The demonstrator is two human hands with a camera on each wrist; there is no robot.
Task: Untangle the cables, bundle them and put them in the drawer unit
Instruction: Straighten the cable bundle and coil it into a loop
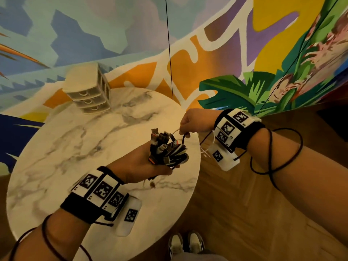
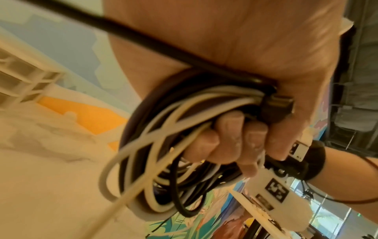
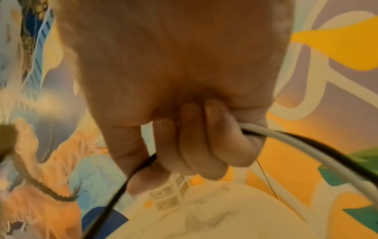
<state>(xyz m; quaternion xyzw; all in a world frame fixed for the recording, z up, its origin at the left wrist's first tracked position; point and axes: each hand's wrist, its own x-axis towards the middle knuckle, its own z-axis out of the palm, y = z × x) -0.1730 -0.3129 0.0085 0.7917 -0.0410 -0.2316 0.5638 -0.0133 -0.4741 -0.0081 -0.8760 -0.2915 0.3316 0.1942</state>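
My left hand grips a coiled bundle of black and white cables above the right side of the round marble table, the plugs sticking up. The left wrist view shows the fingers curled round the cable bundle. To the upper right, my right hand pinches a white cable and a black cable that lead back to the bundle. In the right wrist view the fingers curl round the white cable and a black cable. The small beige drawer unit stands at the table's far edge, all drawers closed.
A painted mural wall rises behind the table. Wooden floor lies to the right, and shoes show below the table's near edge. Thin black cords hang in front of the wall.
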